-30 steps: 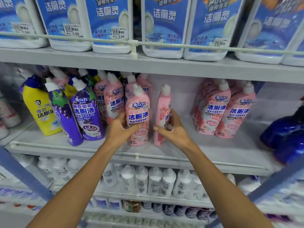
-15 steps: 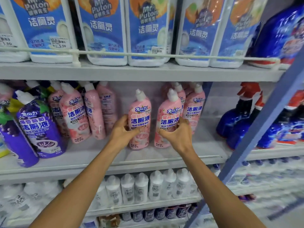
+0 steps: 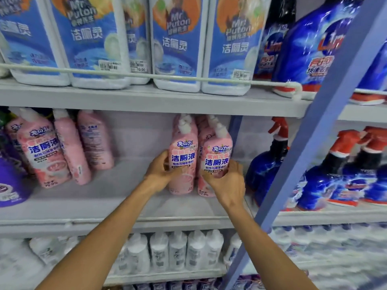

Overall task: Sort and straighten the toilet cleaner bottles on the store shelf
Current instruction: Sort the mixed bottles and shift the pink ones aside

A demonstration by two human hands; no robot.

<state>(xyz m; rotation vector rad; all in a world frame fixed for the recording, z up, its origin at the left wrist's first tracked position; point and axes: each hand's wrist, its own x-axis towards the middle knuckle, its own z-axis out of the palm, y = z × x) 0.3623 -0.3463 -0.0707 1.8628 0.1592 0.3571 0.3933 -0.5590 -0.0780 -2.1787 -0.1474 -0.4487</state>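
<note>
A shop: tiered shelves (image 3: pixel 146 99) packed with price-tagged cleaner bottles (image 3: pixel 90 38) behind a rail (image 3: pixel 146 75)

The middle shelf (image 3: pixel 104 197) in front of you carries two clusters of pink bottles, well apart. On your left, three pink bottles (image 3: pixel 44 151) stand tilted, tops toward your left, just beside a purple bottle (image 3: pixel 10 185) cut off by the frame's edge. On your right, the left front pink bottle (image 3: pixel 183 155) and the right front pink bottle (image 3: pixel 216 164) stand just beside each other, with more pink bottles packed close behind them.
</note>
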